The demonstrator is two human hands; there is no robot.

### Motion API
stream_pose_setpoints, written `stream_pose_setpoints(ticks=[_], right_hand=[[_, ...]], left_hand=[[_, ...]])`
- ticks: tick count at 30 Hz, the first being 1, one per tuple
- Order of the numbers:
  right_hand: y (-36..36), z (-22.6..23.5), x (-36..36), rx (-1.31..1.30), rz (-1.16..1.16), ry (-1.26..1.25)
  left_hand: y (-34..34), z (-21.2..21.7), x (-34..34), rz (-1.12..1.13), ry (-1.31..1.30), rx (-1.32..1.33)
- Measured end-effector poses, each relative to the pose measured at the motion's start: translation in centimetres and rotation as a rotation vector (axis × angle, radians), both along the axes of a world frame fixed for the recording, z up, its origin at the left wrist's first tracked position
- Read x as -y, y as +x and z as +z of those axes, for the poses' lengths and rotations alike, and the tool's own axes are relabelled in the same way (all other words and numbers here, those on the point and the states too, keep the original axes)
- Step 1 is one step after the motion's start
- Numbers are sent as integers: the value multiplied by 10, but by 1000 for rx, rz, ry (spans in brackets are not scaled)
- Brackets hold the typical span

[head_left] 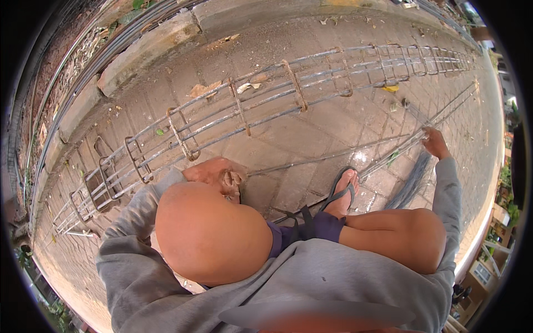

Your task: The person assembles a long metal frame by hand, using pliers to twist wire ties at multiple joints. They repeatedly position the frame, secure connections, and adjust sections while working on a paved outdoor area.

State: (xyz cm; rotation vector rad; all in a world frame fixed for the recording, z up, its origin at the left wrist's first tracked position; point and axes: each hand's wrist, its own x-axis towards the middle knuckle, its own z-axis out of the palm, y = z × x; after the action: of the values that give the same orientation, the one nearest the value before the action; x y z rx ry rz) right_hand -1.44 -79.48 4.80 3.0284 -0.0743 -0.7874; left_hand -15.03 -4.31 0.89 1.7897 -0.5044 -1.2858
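Note:
My left hand (210, 171) is beside my left knee, low over the paving, its fingers curled in. What they hold, if anything, I cannot make out. A thin metal rod (311, 160) runs from near those fingers toward the right. Out to the right, my right hand (436, 143) reaches down with its fingers closed by a thin tool with a dark rounded end (406, 104); its exact kind is unclear. Several loose rods (391, 155) pass beneath that hand. Just below lies a bundle of dark grey wire (412, 182).
A long rebar cage (239, 108) with rusty square stirrups curves across the paving ahead of me. Beyond it run a concrete kerb (152, 50) and stacked long bars. My sandalled right foot (344, 191) stands near the loose rods. Dry leaves (204, 89) are scattered about.

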Motion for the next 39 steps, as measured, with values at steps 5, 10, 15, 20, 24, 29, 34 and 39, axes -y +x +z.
stream_pose_setpoints(ticks=[5, 10, 15, 20, 24, 29, 34, 39], right_hand=[[61, -86, 92, 30, 219, -67], [80, -158, 134, 18, 99, -106], [72, -219, 172, 282, 131, -107], [90, -223, 204, 200, 257, -134], [96, -208, 201, -37, 293, -225], [50, -179, 152, 268, 260, 69], [-4, -96, 77, -275, -469, 276], [-46, 3, -4, -202, -250, 657]], left_hand=[[31, 65, -6, -39, 368, -302], [28, 101, 10, 343, 545, -586], [7, 20, 30, 1010, 582, -460], [-35, -78, 86, 1784, 372, -283], [0, -117, 114, 2340, -230, -265], [44, -136, 116, 2281, -951, -281], [48, -164, 123, 1888, -1400, -326], [43, -181, 118, 1795, -1477, -315]])
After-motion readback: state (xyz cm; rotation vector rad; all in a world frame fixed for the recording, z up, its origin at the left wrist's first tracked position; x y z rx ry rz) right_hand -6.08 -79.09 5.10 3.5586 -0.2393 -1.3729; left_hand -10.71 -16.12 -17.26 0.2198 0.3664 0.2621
